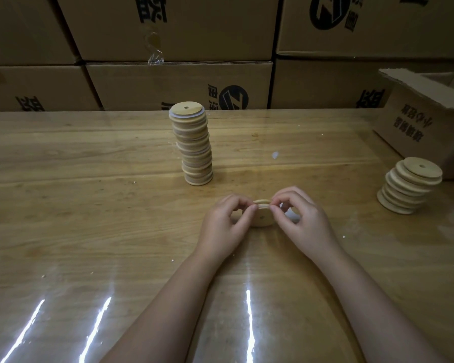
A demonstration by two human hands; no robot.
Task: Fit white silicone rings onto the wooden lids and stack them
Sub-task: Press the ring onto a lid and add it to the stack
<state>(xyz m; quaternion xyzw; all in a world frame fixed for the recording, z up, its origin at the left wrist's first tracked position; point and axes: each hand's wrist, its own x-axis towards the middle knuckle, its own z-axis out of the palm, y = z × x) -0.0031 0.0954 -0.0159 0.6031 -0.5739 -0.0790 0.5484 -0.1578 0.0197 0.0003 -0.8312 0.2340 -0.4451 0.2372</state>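
Round wooden lid (262,218): pale, one small hole in its face, held tilted on edge low over the bench (89,179); contact with the bench unclear. Left hand (224,226) and right hand (303,221) each pinch its upper rim between thumb and forefinger. White ring (291,214) just right of the lid, mostly hidden behind the right fingers. Behind the lid: tall, crooked stack (194,145). Far right of the lid: shorter leaning stack (409,186) and an open carton (425,121), cut off by the frame.
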